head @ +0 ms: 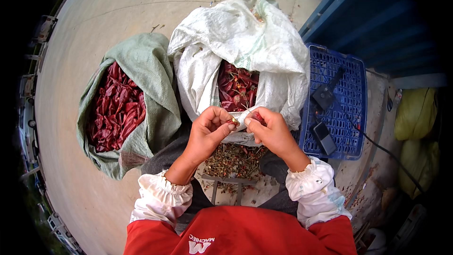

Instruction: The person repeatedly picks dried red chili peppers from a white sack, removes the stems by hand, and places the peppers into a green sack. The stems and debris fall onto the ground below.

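Note:
My left hand (208,129) pinches a small piece of dried red chili, with a pale yellowish bit at its tip, between thumb and fingers. Close beside it, my right hand (270,129) holds a dried red chili (258,117) with a thin stem pointing up. Both are over the near rim of a white woven sack (212,24), whose opening shows dried red chilies with stems (238,86). To the left, a green woven sack (154,67) stands with its top folded back, full of dark red dried chilies (116,109).
Chili stems and scraps (235,161) lie heaped on the floor between my knees, by a metal frame (228,180). At right, an upturned blue plastic crate (359,113) carries a phone (324,138) and a black device with a cable (324,95). A blue corrugated wall (382,24) rises behind.

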`<state>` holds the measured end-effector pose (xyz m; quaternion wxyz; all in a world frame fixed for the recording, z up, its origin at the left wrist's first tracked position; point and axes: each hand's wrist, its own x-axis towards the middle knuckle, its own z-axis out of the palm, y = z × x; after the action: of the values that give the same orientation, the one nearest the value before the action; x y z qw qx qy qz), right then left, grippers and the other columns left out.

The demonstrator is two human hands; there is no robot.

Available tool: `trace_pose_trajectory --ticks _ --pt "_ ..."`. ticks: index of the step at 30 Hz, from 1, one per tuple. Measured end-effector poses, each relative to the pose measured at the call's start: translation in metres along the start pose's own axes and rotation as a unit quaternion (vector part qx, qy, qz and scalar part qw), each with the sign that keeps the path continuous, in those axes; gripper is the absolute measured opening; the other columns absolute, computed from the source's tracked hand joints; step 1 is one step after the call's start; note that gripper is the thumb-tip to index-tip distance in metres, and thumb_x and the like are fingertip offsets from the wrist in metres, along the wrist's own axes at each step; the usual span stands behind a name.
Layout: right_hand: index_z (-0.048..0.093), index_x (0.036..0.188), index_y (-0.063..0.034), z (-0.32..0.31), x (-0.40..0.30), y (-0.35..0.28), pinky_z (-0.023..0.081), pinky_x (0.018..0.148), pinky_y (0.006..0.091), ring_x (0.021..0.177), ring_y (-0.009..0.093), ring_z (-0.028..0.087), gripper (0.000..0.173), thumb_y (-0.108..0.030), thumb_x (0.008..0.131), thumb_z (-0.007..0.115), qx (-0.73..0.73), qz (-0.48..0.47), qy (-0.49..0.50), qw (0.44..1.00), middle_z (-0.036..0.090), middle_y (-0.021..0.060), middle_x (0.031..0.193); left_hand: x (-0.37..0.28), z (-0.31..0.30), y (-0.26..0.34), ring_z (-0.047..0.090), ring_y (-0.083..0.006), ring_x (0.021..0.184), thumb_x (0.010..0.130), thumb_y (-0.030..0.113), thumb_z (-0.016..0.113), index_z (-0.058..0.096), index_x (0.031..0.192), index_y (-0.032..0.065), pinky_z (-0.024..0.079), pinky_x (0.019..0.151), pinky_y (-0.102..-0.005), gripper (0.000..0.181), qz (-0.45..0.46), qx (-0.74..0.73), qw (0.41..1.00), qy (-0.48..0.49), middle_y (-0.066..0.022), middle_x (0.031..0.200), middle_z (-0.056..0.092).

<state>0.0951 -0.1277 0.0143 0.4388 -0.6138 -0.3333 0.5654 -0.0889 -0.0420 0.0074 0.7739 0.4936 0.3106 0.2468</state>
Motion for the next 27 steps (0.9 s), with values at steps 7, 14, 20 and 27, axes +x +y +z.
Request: trace_pose_trajectory --ticks 7,14,20,27 --pt "0.045 0.130 0.0023 0.003 -0.003 -0.018 0.043 0.046 0.0195 0.065 0.010 0.061 0.035 -0.013 0.099 0.045 0.149 0.003 -0.066 0.987 0.065 0.0082 0.093 0.003 -0.001 0.011 0.062 -0.0140 0.088 0.093 0.005 0.058 0.052 0.113 0.0013 0.055 0.083 -0.0323 0.021 -0.068 -0.160 0.985 0.008 -0.0048 0.097 0.060" --pt "0.044 0.135 0.0024 0.008 -0.009 -0.028 0.048 0.057 0.0230 0.063 0.010 0.061 0.039 -0.013 0.099 0.045 0.031 -0.061 -0.058 0.996 0.066 0.0098 0.093 0.005 -0.002 0.008 0.059 -0.0111 0.080 0.094 0.016 0.061 0.057 0.117 0.0025 0.050 0.068 -0.0254 0.027 -0.108 -0.134 0.985 -0.032 -0.0035 0.095 0.061" --pt "0.050 0.128 -0.0002 0.012 -0.009 -0.024 0.048 0.054 0.0228 0.059 0.009 0.059 0.035 -0.015 0.097 0.054 0.036 -0.049 -0.046 0.997 0.065 0.0055 0.085 0.004 0.001 0.006 0.052 -0.0052 0.068 0.092 0.015 0.065 0.066 0.107 0.0030 0.042 0.057 -0.0202 0.019 -0.108 -0.102 0.989 -0.017 -0.0002 0.086 0.064" --pt "0.059 0.102 0.0017 0.015 -0.003 -0.007 0.045 0.050 0.0211 0.060 0.005 0.054 0.017 -0.013 0.094 0.061 0.106 -0.041 -0.012 0.993 0.064 0.0016 0.084 0.004 0.009 0.010 0.051 -0.0048 0.065 0.092 0.011 0.065 0.064 0.113 0.0017 0.041 0.054 -0.0197 0.023 -0.080 -0.110 0.990 0.029 -0.0008 0.088 0.063"
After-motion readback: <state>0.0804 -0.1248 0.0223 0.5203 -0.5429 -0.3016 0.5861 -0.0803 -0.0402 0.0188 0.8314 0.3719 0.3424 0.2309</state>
